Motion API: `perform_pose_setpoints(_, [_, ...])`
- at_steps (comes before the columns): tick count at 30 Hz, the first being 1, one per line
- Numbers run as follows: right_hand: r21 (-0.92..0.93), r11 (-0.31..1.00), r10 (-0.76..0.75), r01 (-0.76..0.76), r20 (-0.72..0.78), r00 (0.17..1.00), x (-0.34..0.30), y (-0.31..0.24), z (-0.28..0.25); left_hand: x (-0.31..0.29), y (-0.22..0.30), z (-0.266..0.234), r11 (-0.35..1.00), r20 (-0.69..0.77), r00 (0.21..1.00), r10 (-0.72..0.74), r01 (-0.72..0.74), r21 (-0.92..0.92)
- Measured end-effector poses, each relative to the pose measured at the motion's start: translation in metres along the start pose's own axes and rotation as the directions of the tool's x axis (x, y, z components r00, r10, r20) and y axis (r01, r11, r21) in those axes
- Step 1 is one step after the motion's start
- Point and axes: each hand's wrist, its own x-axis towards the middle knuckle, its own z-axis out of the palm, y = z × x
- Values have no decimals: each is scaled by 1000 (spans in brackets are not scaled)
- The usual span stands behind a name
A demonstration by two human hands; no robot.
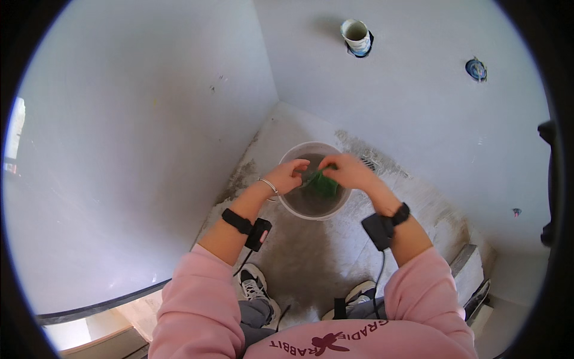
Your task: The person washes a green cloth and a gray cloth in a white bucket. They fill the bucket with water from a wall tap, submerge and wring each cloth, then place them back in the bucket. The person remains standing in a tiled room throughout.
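A white bucket (287,206) of murky grey water stands on the floor in front of me. A wet green cloth (324,185) hangs over the water inside the rim, its lower part reaching down to the surface. My right hand (350,171) pinches the cloth's upper edge from the right. At the left side of the bucket my left hand (287,176) has its fingers curled around a thin end of the same cloth. The fingertips of both hands are slightly blurred.
Pale walls meet in a corner behind the bucket. A white pipe stub (356,35) juts from the far wall. Beside the bucket lies a floor drain (369,163) on the stained concrete floor (299,257). Boards (468,266) lean at the right.
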Motion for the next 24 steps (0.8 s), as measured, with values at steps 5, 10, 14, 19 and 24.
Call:
perform_pose_setpoints(5, [563, 823, 83, 71, -243, 967, -29, -99, -77, 3, 14, 27, 897, -134, 890, 436, -418, 144])
perform_pose_setpoints(10, [776, 582, 167, 242, -405, 899, -51, -149, -105, 37, 19, 53, 972, -224, 954, 201, -222, -73])
perform_pose_setpoints(14, [687, 720, 225, 96, -362, 905, -44, -105, -84, 52, 13, 34, 985, -299, 953, -57, 103, 140])
perform_pose_setpoints(19, [646, 713, 452, -272, -126, 883, -20, -14, 8, 71, -10, 28, 964, -397, 918, -12, 117, 240])
perform_pose_setpoints(24, [850, 267, 619, -454, 210, 757, -26, 7, 63, 95, -45, 62, 577, -253, 878, -406, 461, 674])
